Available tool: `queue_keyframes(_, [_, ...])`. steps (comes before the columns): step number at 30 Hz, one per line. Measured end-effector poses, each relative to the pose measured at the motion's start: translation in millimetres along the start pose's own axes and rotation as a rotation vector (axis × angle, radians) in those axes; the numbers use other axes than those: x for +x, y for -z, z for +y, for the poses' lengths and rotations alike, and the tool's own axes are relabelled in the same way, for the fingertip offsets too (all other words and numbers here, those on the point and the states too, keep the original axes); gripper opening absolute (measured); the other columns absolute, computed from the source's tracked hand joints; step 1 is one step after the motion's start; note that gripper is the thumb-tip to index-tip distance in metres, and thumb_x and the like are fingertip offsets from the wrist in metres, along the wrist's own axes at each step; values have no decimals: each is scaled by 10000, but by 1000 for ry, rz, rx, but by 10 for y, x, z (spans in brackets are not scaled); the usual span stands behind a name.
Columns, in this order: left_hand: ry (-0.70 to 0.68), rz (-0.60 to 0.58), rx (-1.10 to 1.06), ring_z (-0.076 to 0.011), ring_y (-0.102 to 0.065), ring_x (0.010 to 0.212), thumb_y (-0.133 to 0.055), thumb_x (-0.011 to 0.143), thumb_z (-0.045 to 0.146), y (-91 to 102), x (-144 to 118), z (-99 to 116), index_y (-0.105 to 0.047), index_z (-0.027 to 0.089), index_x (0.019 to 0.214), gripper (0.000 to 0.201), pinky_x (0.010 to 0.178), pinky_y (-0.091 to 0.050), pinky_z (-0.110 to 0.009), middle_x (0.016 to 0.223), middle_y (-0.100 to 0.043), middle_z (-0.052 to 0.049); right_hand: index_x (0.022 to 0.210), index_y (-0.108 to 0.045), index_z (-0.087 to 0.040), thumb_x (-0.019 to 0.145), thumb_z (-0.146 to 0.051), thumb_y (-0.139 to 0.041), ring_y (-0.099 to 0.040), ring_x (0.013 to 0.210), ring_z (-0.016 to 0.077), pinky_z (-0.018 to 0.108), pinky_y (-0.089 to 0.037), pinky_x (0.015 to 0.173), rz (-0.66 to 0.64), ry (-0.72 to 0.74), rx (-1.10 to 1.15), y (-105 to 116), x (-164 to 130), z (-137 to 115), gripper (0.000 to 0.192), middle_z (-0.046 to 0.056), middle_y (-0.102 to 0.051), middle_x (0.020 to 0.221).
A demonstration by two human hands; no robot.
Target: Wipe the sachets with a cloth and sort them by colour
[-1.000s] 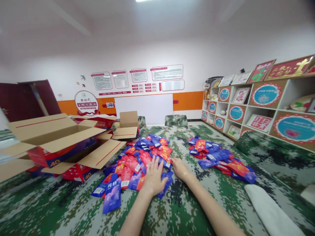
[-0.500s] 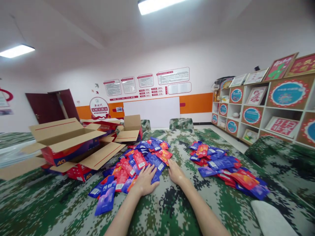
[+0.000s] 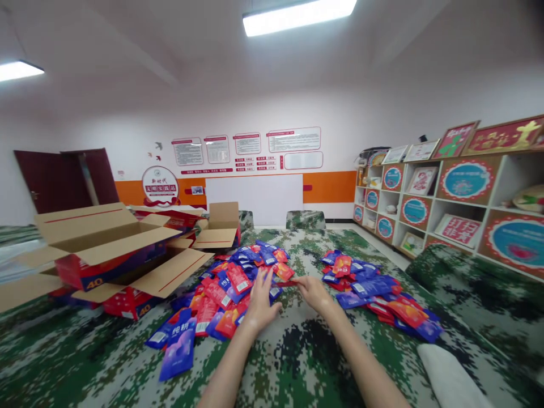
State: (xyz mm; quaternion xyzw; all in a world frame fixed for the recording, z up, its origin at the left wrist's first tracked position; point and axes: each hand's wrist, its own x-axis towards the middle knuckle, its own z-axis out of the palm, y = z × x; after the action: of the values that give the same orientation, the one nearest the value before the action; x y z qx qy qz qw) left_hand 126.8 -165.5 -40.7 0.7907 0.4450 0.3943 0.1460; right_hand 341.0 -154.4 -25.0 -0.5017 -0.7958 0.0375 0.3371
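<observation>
- A smaller heap of red and blue foil sachets (image 3: 374,289) is already set apart on the camouflage-covered counter (image 3: 297,362); the larger mixed heap (image 3: 229,283) is left.
- A flat red sachet (image 3: 285,283) is pinched by the right hand (image 3: 312,292).
- The left hand (image 3: 260,300) is held spread, fingers straight, touching the larger heap's near edge, just beside that sachet.

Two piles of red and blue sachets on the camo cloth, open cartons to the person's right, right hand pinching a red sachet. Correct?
Not quite. The head view shows the open cartons on the person's left, not right. The rest holds: two piles of sachets on the camo cloth, and the right hand pinches a red sachet.
</observation>
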Motion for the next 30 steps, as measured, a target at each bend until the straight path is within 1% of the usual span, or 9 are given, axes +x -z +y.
queue_keyframes(2, [53, -53, -286, -293, -69, 1366, -704, 637, 411, -7, 38, 111, -271, 207, 1400, 901, 1102, -123, -419, 1470, -200, -83, 975, -697, -223, 788, -163, -461, -584, 1030, 208, 335, -415, 926, 29, 39, 61, 222, -93, -71, 308, 63, -660, 1081])
queue_keyframes(6, [299, -376, -982, -284, -424, 1219, -483, 808, 584, -3, -23, 207, -378, 209, 1340, 658, 996, -336, -431, 1295, -478, -115, 974, -703, -229, 809, -232, -479, -518, 1138, 211, 366, -366, 991, -48, 51, 216, 508, -239, -208, 278, 67, -575, 1235])
queue_keyframes(8, [390, -480, -1124, -263, -555, 1069, -500, 812, 566, -68, -105, 216, -430, 211, 1297, 606, 881, -437, -401, 1182, -563, -115, 971, -704, -232, 814, -284, -494, -511, 1151, 218, 371, -363, 992, -101, 33, 325, 536, -269, -227, 268, 68, -564, 1250])
queue_keyframes(12, [411, -283, -1150, -193, -627, 838, -693, 689, 456, -362, -235, 200, -438, 166, 1276, 703, 746, -481, -303, 1004, -629, -96, 1049, -660, -211, 738, -384, -590, -542, 1111, 249, 386, -422, 920, 21, -176, 611, 331, -335, -167, 363, 88, -615, 1174])
queue_keyframes(15, [389, -76, -1062, -185, -620, 803, -727, 635, 446, -587, -274, 168, -358, 121, 1327, 849, 737, -480, -290, 915, -636, -73, 1014, -643, -164, 755, -508, -519, -642, 898, 247, 324, -505, 655, 202, -531, 857, 54, -449, -139, 449, 112, -682, 971])
queue_keyframes(17, [382, -26, -916, -180, -614, 779, -722, 628, 436, -683, -303, 152, -349, 97, 1333, 867, 730, -479, -282, 848, -631, -50, 874, -660, -126, 759, -576, -478, -651, 681, 217, 265, -455, 496, 186, -672, 945, -107, -530, -145, 499, 118, -686, 800])
queue_keyframes(22, [314, -88, -533, -163, -597, 788, -606, 714, 278, -681, -433, 204, -250, 148, 1395, 779, 735, -486, -286, 959, -595, -45, 694, -641, -120, 698, -472, -581, -542, 518, 143, 225, -382, 469, 128, -546, 734, -302, -582, -111, 357, 30, -630, 600])
queue_keyframes(27, [100, -217, -115, -205, -486, 1094, -566, 694, 187, -436, -548, 336, -474, 175, 1259, 573, 980, -364, -315, 1154, -522, -77, 495, -559, -142, 686, -316, -553, -444, 477, 104, 210, -335, 488, 86, -464, 368, -403, -467, -3, 259, -36, -499, 458])
queue_keyframes(30, [42, -284, 122, -258, -347, 1242, -509, 763, 266, -281, -612, 383, -451, 212, 1282, 525, 1041, -278, -403, 1321, -412, -87, 499, -573, -143, 681, -279, -558, -457, 512, 112, 229, -376, 559, 61, -462, 309, -491, -427, 12, 228, -33, -498, 467])
